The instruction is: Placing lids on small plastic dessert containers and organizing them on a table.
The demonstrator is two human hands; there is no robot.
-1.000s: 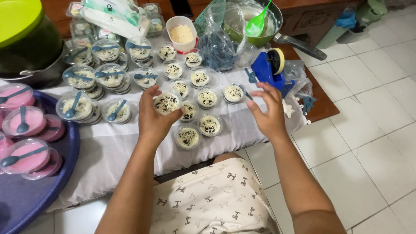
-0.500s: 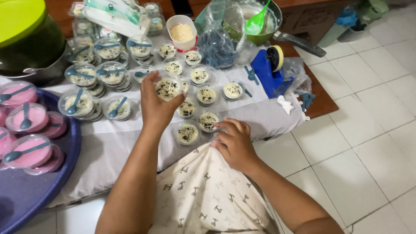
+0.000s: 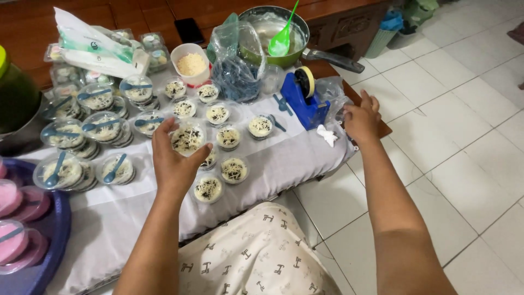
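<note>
From the head camera, the left hand (image 3: 173, 164) holds a small round dessert cup (image 3: 188, 139) with dark and pale sprinkles on top. Its fingers curl around the cup, just above the white cloth (image 3: 136, 202). More small cups (image 3: 228, 136) sit on the cloth close by. The right hand (image 3: 361, 117) reaches far to the side, fingers loosely bent, touching a clear plastic bag (image 3: 334, 93) beside the blue tape holder (image 3: 303, 98). I cannot tell if it grips the bag.

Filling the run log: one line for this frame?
left hand: holds dessert cup | right hand: at clear bags beside tape dispenser
</note>
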